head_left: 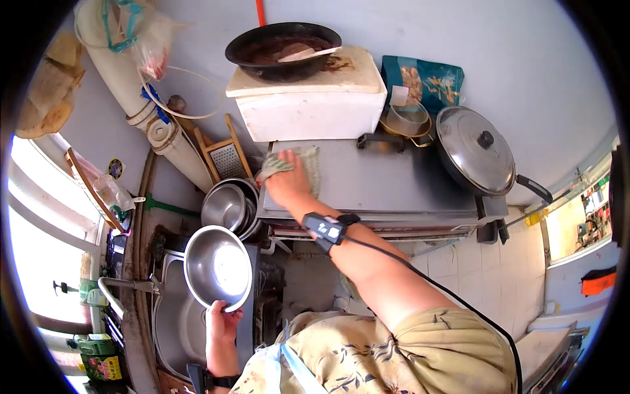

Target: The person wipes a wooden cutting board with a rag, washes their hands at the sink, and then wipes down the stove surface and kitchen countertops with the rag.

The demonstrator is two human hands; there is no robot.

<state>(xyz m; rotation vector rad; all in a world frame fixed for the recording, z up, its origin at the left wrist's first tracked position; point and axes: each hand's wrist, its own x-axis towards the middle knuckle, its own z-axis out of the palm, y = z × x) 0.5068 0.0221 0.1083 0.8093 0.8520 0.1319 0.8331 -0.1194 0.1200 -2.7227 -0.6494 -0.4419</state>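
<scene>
My left hand [224, 323] grips the lower rim of a shiny steel bowl [209, 266], tilted with its inside facing me, over the edge of the sink. At the left end of the steel worktop [387, 180], my right hand [290, 180] presses on a greenish patterned cloth [310, 163]. Part of the cloth is bunched under and around the fingers, which are slightly blurred. Just left of that hand, several nested steel bowls [223, 205] stand beside the worktop.
A steel sink [165, 315] with a faucet [121, 284] lies lower left. A white foam box [308, 115] carries a black wok [249, 59]. Right of it are a teal bag [446, 82] and a lidded pan [469, 144]. A wooden-framed grater [228, 161] leans behind the bowls.
</scene>
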